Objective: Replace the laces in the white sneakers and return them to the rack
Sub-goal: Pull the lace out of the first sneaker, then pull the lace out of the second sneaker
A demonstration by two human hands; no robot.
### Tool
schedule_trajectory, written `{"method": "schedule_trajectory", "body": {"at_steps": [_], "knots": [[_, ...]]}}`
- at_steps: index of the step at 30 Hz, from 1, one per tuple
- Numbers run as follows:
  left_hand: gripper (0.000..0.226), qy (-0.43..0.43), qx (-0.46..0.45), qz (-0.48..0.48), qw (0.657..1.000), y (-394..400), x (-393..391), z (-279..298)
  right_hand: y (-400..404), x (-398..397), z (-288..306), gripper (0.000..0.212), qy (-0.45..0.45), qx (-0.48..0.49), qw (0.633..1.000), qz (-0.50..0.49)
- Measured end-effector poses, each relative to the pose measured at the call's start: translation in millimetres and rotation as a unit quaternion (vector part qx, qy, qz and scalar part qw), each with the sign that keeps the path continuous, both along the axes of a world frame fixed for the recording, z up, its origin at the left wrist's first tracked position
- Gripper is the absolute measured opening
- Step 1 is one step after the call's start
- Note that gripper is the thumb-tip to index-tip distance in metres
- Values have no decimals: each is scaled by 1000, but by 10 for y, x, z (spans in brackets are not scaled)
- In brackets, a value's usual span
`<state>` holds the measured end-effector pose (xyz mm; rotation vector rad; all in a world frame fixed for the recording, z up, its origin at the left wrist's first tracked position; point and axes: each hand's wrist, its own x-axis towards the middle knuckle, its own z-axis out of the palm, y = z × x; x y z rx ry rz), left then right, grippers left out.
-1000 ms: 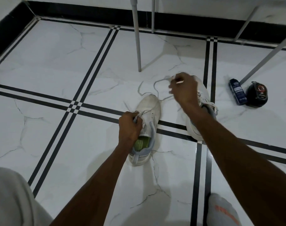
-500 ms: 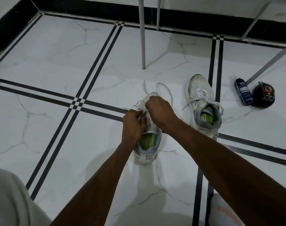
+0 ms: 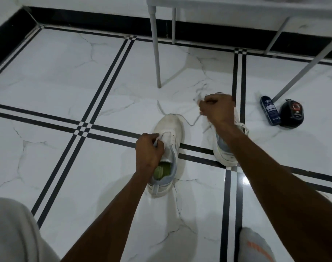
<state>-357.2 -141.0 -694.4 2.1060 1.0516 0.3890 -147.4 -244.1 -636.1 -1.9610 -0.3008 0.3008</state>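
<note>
While a wide stretch of white marble floor (image 3: 53,76) with black stripe borders lies bare on the left, the left hand (image 3: 149,151) grips the lace end at the eyelets of a white sneaker (image 3: 168,148) at centre. The lace (image 3: 188,122) runs from that sneaker up to the right hand (image 3: 217,108), which pinches it above the second sneaker (image 3: 223,152). Thin grey legs (image 3: 155,50) stand behind. Farther right, near another leg, lie a blue bottle (image 3: 269,110) and a black tin (image 3: 292,113), touching; their labels are unreadable.
</note>
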Motion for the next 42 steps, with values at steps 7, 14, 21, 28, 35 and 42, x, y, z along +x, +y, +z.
{"method": "schedule_trajectory", "body": {"at_steps": [7,14,21,28,35,42], "knots": [[77,-34,10,-54,998,204,392,122,-25,-117,233,17,-58,-119,967,215],[35,-87,-25,-218,972,81,1089,309,-303,29,1098,28,52,42,956,285],[13,-25,-65,-150,986,46,1193,448,-777,464,1165,10,32,166,981,92],[17,-249,-278,-205,905,-248,1554,1355,-675,122,540,16,258,216,939,67],[12,-266,-330,-160,892,-348,1877,1487,-1076,177,618,14,347,323,878,70],[15,-184,-469,-163,848,-1172,2000,1115,-2014,477,769,6,129,169,977,-15]]}}
